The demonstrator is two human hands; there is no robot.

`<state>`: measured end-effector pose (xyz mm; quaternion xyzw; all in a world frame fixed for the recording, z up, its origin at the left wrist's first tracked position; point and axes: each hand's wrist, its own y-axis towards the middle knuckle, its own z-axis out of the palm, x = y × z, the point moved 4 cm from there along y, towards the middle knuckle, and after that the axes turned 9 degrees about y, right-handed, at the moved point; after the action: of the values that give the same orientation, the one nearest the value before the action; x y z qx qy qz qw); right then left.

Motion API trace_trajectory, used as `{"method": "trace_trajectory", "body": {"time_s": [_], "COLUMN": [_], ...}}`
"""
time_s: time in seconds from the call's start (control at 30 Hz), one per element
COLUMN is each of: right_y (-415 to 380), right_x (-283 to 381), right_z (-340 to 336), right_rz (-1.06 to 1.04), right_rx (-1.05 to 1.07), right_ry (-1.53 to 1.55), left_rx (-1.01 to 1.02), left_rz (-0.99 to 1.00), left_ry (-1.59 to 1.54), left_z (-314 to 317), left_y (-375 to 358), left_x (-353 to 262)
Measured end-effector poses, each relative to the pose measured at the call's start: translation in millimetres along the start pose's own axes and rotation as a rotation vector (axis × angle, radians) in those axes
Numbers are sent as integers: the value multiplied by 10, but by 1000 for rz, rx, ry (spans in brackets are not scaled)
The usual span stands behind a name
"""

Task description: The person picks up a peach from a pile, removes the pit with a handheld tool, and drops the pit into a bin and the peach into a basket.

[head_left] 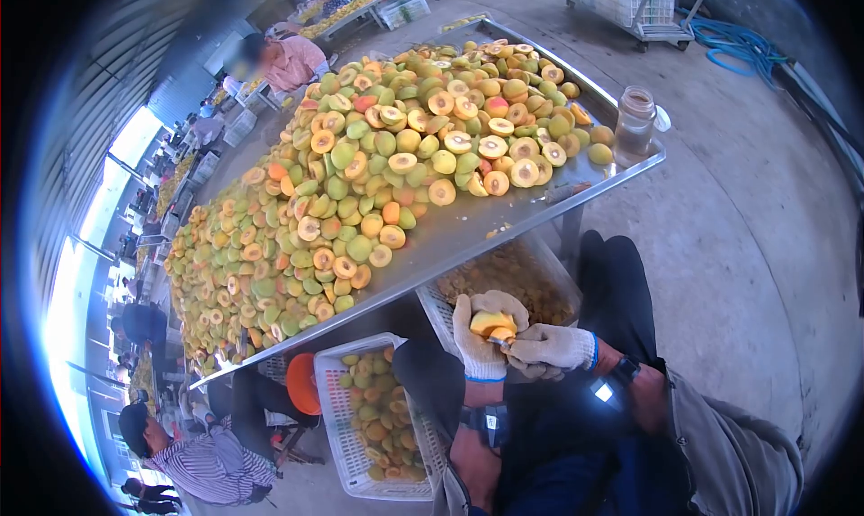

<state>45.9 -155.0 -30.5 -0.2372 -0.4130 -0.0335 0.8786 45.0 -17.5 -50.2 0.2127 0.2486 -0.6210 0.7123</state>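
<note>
Left hand (474, 349) is cupping yellow fruit (494, 322), lower centre of frame — right hand (556, 347) is pinching what looks like a small tool (499, 341) against it. Best bet: bracing the fruit — angling the tip off the left hand.

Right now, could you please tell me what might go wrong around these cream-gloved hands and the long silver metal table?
The clear cylindrical jar stands at a corner of the table, so a bump could perhaps tip it over the rim. The left hand holds a yellow-orange fruit close to the right hand; the fruit might slip and drop, possibly into the white plastic crate below.
</note>
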Motion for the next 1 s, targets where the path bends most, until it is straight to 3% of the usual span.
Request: {"method": "trace_trajectory", "body": {"time_s": [0.03, 0.13, 0.2, 0.27, 0.3, 0.33, 0.4, 0.47, 0.53, 0.6, 0.63, 0.7, 0.73, 0.8, 0.83, 0.9, 0.97, 1.0], "right_y": [-14, 52, 33, 58, 81, 92, 181, 219, 232, 249, 256, 254, 255, 277, 287, 314, 334, 314], "right_x": [15, -61, -58, -5, 10, 24, -86, -158, -141, -135, -138, -116, -108, -111, -115, -115, -94, -79], "right_z": [11, -39, -83, -112, -191, -269, -383, -470, -483, -509, -511, -490, -488, -492, -497, -489, -466, -458], "right_rz": [-17, -95, -131, -166, -103, -42, -21, -63, -62, -97, -107, -106, -108, -107, -103, -94, -95, -81], "right_rx": [-30, -31, -32, -32, -227, -420, -507, -475, -473, -487, -496, -502, -517, -533, -552, -571, -591, -628], "right_ry": [48, 163, 269, 374, 236, 95, 214, 431, 442, 502, 498, 486, 474, 454, 429, 386, 344, 294], "left_rx": [1, -287, -256, -293, -368, -402, -640, -703, -1147, -1282, -1288, -1636, -1639, -1863, -1868, -1498, -1349, -1313], "left_rz": [4, 18, 86, 281, 534, 610, 498, 449, 612, 474, 480, 54, 56, 178, 178, 477, 441, 432], "left_ry": [0, 145, 160, 631, 1304, 1419, 833, 482, 1897, 1072, 1076, 1466, 1469, 1916, 1914, 1430, 2063, 2023], "left_z": [57, 89, -32, -135, 100, -80, -645, -1339, -933, -1884, -2086, -2377, -2442, -2354, -2363, -2183, -1913, -1730], "left_y": [7, -24, -41, -62, -180, -251, -428, -819, -1262, -1738, -1942, -2310, -2348, -2363, -2291, -1833, -1248, -933], "left_x": [-6, -82, -155, -355, -558, -689, -942, -1351, -1701, -1949, -2030, -2113, -2106, -2147, -2140, -2166, -2292, -2340]}}
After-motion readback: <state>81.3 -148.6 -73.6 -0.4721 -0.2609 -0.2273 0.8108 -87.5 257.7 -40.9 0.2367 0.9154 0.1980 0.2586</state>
